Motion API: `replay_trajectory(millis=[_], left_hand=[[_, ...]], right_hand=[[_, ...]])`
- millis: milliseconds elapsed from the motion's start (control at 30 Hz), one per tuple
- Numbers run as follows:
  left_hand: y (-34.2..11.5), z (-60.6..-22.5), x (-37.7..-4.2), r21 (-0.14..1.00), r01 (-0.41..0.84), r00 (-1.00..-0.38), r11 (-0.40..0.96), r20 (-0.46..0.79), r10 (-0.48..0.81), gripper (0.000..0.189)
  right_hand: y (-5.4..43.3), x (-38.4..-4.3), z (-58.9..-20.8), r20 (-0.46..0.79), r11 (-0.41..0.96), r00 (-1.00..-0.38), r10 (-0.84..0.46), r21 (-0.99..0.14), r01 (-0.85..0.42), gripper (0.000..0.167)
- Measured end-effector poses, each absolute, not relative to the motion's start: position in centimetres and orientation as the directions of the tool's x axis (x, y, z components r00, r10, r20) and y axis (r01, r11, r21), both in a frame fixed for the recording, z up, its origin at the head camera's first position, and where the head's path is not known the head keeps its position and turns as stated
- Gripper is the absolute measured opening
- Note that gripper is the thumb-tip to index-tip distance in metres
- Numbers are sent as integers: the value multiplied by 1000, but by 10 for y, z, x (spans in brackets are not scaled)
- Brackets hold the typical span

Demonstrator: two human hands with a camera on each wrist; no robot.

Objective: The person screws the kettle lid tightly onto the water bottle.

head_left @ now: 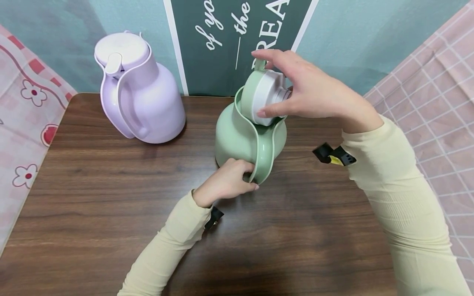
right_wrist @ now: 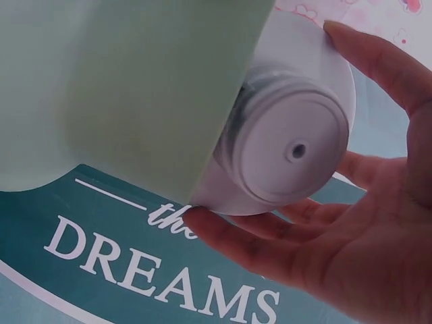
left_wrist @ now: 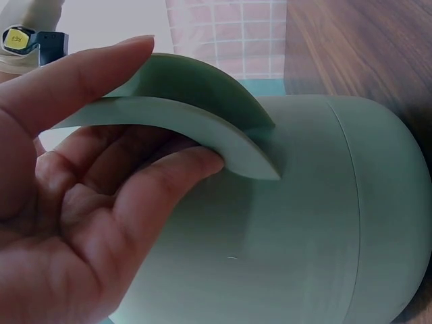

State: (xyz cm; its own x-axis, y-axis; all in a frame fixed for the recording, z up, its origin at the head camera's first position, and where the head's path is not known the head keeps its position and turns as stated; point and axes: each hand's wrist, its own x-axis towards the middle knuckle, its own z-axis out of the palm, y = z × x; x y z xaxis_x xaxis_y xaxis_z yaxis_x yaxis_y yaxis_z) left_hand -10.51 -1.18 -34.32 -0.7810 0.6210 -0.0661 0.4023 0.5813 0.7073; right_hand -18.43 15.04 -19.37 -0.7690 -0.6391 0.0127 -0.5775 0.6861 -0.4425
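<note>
A person's left hand [head_left: 231, 181] grips the handle [head_left: 264, 154] of a green jug [head_left: 233, 133] near the middle of the far edge of a wooden desk [head_left: 296, 230], while the right hand [head_left: 314, 88] holds a green-and-white lid [head_left: 264, 92] between thumb and spread fingers, tilted sideways at the jug's mouth. A lidded purple jug [head_left: 163, 102] stands near the far left corner.

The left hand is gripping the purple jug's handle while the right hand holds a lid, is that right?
Not quite: the left hand grips the handle of the green jug, as the head view shows. The right hand does hold a lid.
</note>
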Motion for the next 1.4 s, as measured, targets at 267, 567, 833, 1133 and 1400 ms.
replay_trajectory(millis=[267, 567, 833, 1133, 1400], left_hand=[[-12, -343, -106, 706, 404, -780, 582, -66, 622, 16], [-12, -344, -106, 709, 401, -779, 580, -69, 623, 15], [-13, -344, -105, 719, 401, -779, 567, -58, 625, 16], [-13, -344, -105, 717, 409, -781, 564, -44, 623, 16], [-12, -344, -105, 721, 383, -788, 578, -72, 612, 17]], right_hand=[[150, -189, -191, -37, 684, -738, -674, -407, -605, 80], [149, -190, -189, -55, 693, -744, -666, -413, -591, 69], [152, -187, -185, -41, 695, -771, -635, -466, -547, 50], [154, -184, -179, -63, 738, -802, -594, -439, -512, 45], [170, -200, -191, -52, 746, -808, -588, -422, -516, 46]])
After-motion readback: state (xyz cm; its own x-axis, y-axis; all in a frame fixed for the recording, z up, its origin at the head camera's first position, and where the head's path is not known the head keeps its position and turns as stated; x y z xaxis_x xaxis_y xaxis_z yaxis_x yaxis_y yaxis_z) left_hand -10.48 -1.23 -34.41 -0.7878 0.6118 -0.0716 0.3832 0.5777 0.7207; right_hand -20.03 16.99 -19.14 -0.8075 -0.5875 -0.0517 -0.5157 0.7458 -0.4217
